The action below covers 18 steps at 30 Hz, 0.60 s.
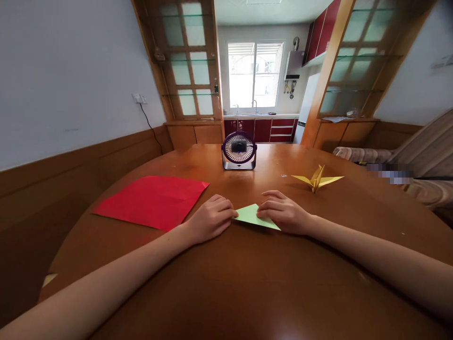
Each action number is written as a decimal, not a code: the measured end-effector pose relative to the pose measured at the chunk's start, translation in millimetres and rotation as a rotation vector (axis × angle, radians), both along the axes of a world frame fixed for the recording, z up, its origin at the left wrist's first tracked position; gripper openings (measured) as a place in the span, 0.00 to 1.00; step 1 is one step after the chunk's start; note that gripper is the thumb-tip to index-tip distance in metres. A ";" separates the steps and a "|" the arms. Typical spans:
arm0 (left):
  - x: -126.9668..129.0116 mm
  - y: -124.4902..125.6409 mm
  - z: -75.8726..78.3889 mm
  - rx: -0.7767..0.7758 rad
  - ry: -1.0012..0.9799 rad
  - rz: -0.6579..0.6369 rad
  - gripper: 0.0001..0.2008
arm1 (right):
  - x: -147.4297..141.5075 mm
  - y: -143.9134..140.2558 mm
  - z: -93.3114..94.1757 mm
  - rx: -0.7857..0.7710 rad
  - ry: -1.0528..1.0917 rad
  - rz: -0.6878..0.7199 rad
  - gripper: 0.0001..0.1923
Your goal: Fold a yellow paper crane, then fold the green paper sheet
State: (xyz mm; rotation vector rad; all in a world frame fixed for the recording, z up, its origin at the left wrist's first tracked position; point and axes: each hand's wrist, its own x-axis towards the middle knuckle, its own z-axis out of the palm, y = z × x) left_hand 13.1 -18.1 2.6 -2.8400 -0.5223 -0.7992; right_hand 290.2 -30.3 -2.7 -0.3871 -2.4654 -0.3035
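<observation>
A light green sheet of paper point(249, 215), folded into a triangle, lies on the brown table between my hands. My left hand point(214, 218) pinches its left corner, thumb and fingers together. Over the right part of the triangle, my right hand point(283, 212) has its fingers bent with the tips pressed on the paper; one finger is lifted a little apart. The right corner sticks out below that hand. Part of the paper is hidden under the right fingers.
A large red sheet of paper point(152, 200) lies flat on the table point(247, 288) at left. A gold folded paper crane point(316, 180) stands at right. Behind my hands is a small purple fan point(239, 148). A striped sofa point(424, 151) is at far right.
</observation>
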 end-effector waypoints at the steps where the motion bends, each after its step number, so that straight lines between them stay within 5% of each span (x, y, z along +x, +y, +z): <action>1: -0.2 0.1 -0.1 0.003 0.027 -0.010 0.12 | 0.8 0.7 0.2 -0.005 -0.038 -0.001 0.14; 10: 0.8 -3.1 1.0 -0.211 0.078 -0.161 0.12 | 10.0 0.2 10.5 -0.439 -0.206 0.099 0.21; 18: -0.5 0.4 -0.6 -0.353 0.041 -0.134 0.13 | 5.6 -3.4 14.0 -0.522 -0.182 0.035 0.19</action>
